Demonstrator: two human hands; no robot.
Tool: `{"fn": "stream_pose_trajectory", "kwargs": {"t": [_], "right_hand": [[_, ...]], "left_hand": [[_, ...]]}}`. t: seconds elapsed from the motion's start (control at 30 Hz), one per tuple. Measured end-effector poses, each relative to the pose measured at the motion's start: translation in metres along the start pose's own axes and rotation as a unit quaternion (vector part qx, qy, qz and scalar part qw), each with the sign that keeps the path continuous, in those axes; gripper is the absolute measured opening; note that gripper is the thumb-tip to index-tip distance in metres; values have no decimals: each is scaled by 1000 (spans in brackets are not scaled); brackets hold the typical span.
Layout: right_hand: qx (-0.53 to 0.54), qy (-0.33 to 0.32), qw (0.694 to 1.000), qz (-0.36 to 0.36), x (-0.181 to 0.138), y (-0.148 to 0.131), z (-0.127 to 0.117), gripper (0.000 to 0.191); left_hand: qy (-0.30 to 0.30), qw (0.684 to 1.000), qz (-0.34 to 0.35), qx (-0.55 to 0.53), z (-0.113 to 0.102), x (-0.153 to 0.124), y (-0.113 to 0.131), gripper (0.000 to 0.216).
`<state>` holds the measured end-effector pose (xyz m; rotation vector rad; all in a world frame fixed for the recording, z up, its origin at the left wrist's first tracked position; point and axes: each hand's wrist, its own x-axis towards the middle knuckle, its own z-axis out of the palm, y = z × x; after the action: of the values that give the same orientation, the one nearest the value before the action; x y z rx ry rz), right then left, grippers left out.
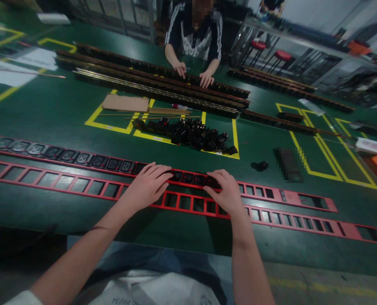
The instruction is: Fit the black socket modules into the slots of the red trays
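Note:
Two long red metal strips with rectangular cut-outs lie side by side across the green table. The far strip [290, 197] carries black sockets [188, 178] along its left and middle part; the near strip [48, 180] has empty cut-outs. My left hand [148, 186] lies flat over both strips, fingers stretched toward the sockets. My right hand [224, 190] rests on the far strip, its fingers curled and pressing on a black socket [212, 182].
A heap of loose black sockets [191, 133] sits inside a yellow-taped box beyond the strips. One stray socket [261, 165] lies to the right. Across the table another person's hands [193, 74] work on long dark strips [150, 82]. A cardboard piece [126, 103] lies left of centre.

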<state>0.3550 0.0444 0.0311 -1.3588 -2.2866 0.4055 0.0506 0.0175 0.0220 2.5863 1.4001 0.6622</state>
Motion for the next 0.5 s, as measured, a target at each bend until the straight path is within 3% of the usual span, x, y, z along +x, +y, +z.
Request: {"fn": "stream_pose_trajectory", "kwargs": {"t": [0.5], "right_hand": [[-1,-5,1000,3,0,-1,-1,35]], "left_hand": [[-4,1000,0,7,1,-1,-1,28]]}}
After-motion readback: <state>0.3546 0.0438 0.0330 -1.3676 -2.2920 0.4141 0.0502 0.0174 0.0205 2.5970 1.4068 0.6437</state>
